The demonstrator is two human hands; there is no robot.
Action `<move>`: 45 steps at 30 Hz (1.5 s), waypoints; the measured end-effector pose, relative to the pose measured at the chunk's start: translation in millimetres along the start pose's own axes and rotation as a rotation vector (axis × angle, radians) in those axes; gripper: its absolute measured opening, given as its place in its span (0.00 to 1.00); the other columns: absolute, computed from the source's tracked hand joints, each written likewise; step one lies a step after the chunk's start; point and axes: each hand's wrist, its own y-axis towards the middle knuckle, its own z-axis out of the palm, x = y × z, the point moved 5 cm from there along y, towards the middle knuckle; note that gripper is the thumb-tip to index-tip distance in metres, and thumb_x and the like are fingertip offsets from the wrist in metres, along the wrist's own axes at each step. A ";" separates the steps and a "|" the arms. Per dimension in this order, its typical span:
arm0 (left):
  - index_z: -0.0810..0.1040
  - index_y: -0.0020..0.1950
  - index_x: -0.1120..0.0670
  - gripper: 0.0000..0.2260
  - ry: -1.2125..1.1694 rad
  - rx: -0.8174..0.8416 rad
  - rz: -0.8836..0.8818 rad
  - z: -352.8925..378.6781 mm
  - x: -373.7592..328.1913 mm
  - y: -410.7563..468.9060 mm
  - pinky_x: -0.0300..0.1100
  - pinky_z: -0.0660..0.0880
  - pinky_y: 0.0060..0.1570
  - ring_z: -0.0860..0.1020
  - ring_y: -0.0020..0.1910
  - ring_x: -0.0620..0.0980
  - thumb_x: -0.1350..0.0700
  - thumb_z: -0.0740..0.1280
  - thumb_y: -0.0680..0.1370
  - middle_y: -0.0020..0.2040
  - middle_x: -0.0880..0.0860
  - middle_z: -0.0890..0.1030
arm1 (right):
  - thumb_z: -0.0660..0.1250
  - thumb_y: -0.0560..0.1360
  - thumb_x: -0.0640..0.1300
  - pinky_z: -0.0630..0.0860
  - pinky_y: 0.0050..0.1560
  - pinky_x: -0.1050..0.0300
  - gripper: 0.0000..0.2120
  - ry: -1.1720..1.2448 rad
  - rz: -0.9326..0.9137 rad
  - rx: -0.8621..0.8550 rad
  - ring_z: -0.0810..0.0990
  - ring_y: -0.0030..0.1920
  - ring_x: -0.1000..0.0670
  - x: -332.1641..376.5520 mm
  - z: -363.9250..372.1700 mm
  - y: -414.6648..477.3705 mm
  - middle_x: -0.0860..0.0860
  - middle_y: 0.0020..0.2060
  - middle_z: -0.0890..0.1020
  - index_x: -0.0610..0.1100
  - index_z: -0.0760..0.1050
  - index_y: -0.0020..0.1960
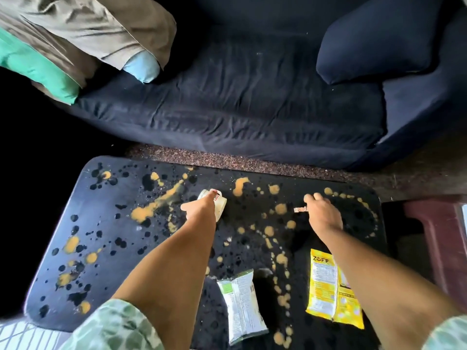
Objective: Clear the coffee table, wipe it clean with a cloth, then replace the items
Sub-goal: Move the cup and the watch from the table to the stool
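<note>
the fingers (208, 197) of the left hand (199, 208) are curled over a small white container (219, 207) with a red mark on its label, gripping it from above at the far middle of the desk (83, 210); the thumb sticks out to the left. whether the container touches the desk cannot be told. the fingers (309, 197) of the right hand (323, 213) are curled too, and a small pale strip (300, 210) pokes out from the thumb side, pinched in the hand just above the desk top. both forearms are bare, with green patterned sleeves (118, 327) at the bottom edge.

the desk is dark with rounded corners and covered in yellow and black splotches. nearer the person, between the forearms, a white-and-green packet (242, 306) lies flat; just right of it, partly under the right forearm, lies a yellow packet (331, 291) printed "zoff".

beyond the desk is a strip of speckled floor (252, 162), then a dark blue sofa (240, 104). brown, green and light blue pillows (83, 29) are piled at its left end. a maroon thing (439, 236) stands right of the desk.
</note>
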 end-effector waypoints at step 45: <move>0.67 0.63 0.40 0.33 0.918 0.933 1.377 348.5 318.3 -502.4 0.28 0.62 0.61 0.68 0.59 0.40 0.45 0.71 0.59 0.57 0.35 0.68 | 0.75 0.68 0.49 0.78 0.33 0.56 0.12 1.254 0.376 -0.299 0.80 0.31 0.54 -481.3 63.5 -288.8 0.52 0.30 0.81 0.47 0.73 0.39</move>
